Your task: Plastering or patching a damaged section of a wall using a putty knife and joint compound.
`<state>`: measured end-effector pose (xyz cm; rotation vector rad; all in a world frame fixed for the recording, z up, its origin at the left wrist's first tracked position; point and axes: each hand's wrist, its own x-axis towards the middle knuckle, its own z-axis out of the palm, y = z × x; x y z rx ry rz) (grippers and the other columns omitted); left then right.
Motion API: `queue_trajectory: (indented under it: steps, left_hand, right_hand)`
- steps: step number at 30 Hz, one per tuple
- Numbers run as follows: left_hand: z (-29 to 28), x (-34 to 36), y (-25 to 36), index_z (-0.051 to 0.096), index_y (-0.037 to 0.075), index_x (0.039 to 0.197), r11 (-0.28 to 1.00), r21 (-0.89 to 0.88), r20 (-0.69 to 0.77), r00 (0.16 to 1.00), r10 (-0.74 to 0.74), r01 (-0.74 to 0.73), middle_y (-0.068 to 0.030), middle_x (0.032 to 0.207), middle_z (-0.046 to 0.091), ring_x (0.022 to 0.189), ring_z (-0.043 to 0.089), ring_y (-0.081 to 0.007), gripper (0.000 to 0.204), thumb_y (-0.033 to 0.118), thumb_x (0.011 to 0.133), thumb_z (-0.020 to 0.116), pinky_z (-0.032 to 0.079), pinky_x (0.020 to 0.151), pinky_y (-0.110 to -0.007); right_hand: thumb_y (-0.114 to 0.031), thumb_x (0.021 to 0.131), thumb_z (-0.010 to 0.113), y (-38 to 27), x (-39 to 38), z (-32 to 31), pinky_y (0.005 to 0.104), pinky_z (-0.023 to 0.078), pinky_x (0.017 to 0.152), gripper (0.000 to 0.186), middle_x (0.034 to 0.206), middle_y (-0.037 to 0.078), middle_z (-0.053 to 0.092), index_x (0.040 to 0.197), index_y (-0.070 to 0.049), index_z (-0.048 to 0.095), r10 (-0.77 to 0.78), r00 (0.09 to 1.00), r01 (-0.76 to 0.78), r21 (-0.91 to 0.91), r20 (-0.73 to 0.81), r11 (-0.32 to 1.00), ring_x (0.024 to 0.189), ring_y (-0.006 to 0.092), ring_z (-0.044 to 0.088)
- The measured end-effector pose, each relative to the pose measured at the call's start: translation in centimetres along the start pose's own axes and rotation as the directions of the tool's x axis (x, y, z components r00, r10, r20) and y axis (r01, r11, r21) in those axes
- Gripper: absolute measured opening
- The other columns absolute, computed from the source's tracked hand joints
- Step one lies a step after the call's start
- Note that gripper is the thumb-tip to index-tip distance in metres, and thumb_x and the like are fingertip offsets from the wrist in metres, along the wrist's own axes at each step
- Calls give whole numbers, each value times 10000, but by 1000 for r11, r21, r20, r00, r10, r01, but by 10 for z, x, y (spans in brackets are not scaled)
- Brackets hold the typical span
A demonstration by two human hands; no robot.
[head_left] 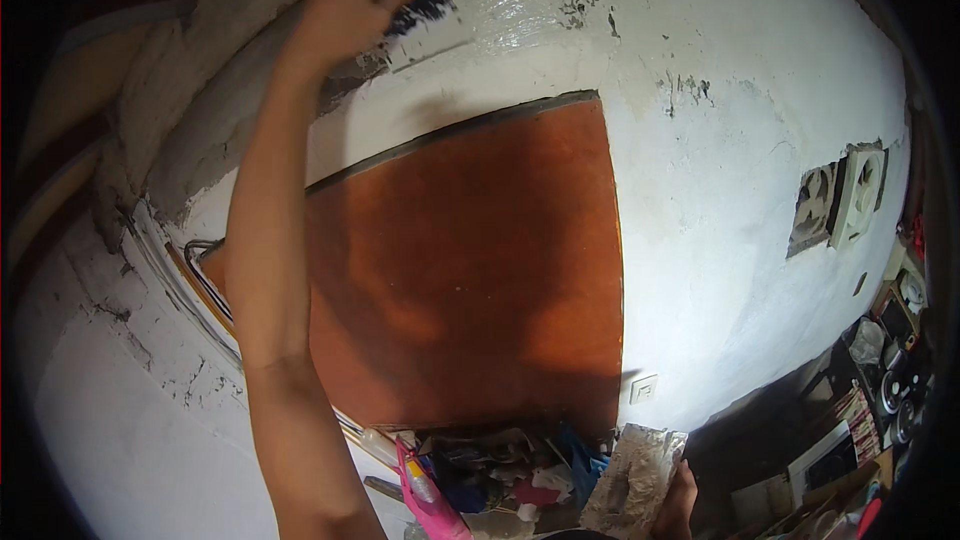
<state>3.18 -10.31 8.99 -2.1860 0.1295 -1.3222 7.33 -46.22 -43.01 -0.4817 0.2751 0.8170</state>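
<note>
My left arm stretches up across the left of the view. At the top, my left hand is closed on a wide putty knife, its black back flecked with white and its pale blade toward the white wall. A wet-looking patch of filler shines to the right of the blade. Low in the view, my right hand grips the right edge of a flat rectangular plate smeared with grey-white filler. Most of that hand is hidden behind the plate.
A brown-orange panel is set in the wall below the putty knife. Cables run down its left side. A switch plate and a vent block sit to the right. Bags and clutter lie below; more household items are piled at right.
</note>
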Motion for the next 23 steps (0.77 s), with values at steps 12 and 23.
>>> queue_trajectory:
  steps: [12, 23]
  left_hand:
    - [21, 10, 1, 679, 77, 1110, 997, 40, 12, 998, -59, 58, -173, 993, 690, 894, 656, -350, 296, 191, 838, 653, 502, 833, -394]
    - [11, 34, -22, 640, 65, 1203, 984, 142, 160, 978, -132, 110, -201, 1189, 640, 1086, 629, -263, 375, 247, 874, 651, 464, 941, -371]
  right_hand:
    - [-351, 999, 440, -3, 12, -25, 445, 457, 988, 481, 1266, 158, 576, 1343, -16, 471, 230, 930, -356, 550, 285, 756, 1153, 321, 561]
    - [-545, 933, 372, 10, 19, -42, 460, 419, 1012, 679, 1307, 169, 525, 1398, -50, 381, -25, 955, 77, -167, 294, 983, 1175, 321, 536]
